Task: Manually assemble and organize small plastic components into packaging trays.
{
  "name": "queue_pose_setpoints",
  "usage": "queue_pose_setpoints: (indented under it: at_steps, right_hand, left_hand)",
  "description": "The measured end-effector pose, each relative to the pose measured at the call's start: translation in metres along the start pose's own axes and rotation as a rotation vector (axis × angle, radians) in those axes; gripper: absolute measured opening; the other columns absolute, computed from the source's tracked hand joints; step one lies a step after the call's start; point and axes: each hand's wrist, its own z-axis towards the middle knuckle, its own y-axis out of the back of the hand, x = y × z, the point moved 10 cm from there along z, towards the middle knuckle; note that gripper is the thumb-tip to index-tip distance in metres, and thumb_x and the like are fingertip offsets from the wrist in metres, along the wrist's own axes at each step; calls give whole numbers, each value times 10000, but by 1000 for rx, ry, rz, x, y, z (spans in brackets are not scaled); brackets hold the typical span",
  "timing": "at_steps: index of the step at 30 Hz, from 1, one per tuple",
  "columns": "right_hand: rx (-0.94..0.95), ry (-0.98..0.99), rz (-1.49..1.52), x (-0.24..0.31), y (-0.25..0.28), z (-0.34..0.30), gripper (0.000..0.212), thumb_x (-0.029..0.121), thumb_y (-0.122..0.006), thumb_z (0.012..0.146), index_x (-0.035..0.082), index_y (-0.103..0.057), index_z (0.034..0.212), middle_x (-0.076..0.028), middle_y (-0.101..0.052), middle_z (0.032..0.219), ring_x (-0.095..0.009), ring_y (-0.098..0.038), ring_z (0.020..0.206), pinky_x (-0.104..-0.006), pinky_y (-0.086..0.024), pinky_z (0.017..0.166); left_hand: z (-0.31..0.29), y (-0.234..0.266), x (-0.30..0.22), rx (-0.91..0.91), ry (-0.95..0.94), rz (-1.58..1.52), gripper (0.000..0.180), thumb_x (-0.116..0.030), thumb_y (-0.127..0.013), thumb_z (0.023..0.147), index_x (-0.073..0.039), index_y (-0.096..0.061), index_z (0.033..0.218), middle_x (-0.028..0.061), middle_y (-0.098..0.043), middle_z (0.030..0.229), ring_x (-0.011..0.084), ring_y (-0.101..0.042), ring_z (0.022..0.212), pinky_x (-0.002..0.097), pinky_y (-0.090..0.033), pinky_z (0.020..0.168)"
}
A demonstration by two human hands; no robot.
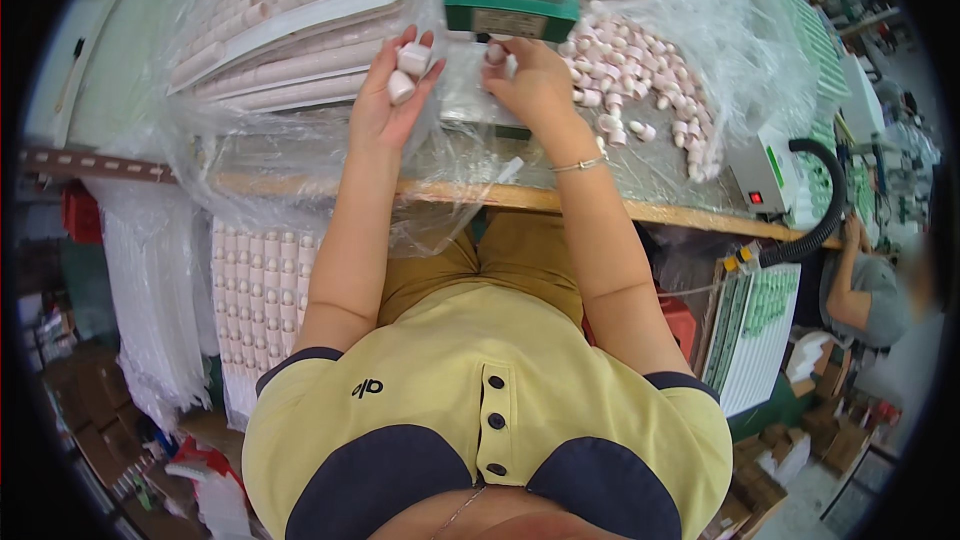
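My left hand (385, 100) is turned palm up, its fingers curled loosely round a few small pale pink caps (402, 87). Between the thumb and fingers of my right hand (535, 85) is another pink cap (495, 53), held just in front of a green and grey machine (512, 10). A flat plate (470, 85) lies on the bench between the two hands. Right of my right hand, a loose heap of the same pink caps (610, 65) spreads over the bench top. The part of the machine nearest my fingers is partly hidden.
Stacked trays of pink pieces (300, 10) lie at the left under clear plastic film (290, 145). A white box with a red switch (765, 175) and a black hose (830, 200) stand at the right. Below the bench is an upright tray of caps (255, 290). A co-worker (865, 290) sits far right.
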Motion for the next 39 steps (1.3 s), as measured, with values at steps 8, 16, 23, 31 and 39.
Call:
queue_pose_setpoints:
  at_steps: [8,16,23,31,39]
  right_hand:
    - [-70,-216,-43,-75,62,-72,412,340,-758,722,43,-610,965,-117,-643,864,-236,-619,729,-351,-472,626]
    - [203,-545,-18,-161,48,-136,367,358,-760,719,26,-618,788,-88,-613,637,-252,-589,593,-361,-459,565]
    - [239,-218,-235,-127,52,-116,345,213,-817,590,6,-662,818,-165,-592,857,-328,-604,805,-400,-488,708]
    - [283,-269,-192,-131,62,-122,220,111,-760,645,-15,-670,803,-172,-645,918,-311,-643,709,-369,-520,676]
    - [-4,-191,1220,-37,44,-99,258,70,-551,917,8,-491,1160,-56,-660,940,-107,-597,711,-225,-491,663]
  left_hand:
    - [-52,2,-197,-110,-538,1028,303,-49,-590,849,-81,-529,1144,82,-589,1097,270,-579,1016,386,-511,777]
    - [6,-66,-284,-20,-631,2741,334,-66,-690,700,-147,-610,1014,55,-589,960,272,-558,959,377,-478,792]
    - [35,-63,-261,359,-352,2973,305,-75,-696,618,-87,-586,903,94,-595,893,300,-569,934,412,-469,782]
    - [-27,-94,-175,331,-460,2069,308,-111,-698,741,-118,-646,1044,30,-638,938,136,-575,844,266,-454,771]
    - [-68,-30,64,216,298,608,374,-93,-625,845,-72,-502,1198,51,-617,1008,126,-620,883,198,-479,578]
